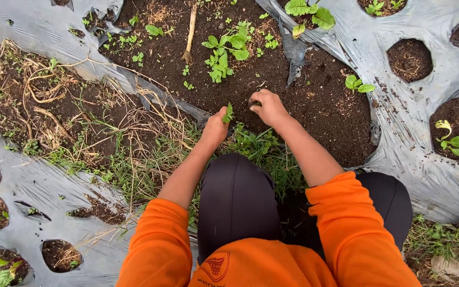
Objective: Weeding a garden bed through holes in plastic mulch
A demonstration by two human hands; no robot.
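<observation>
Grey plastic sheet [38, 175] with planting holes at left, dry grass [81, 122] beside it. Left hand [216, 127], fingers clamped on a small green weed [228, 112], just above the dark soil [314, 101]. Right hand [268, 106] beside it, fingers curled together, tips touching the soil. Seedling [358, 84] further right.

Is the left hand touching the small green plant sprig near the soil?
Touching: the head view shows the left hand with the green sprig sticking out from its fingers.
</observation>
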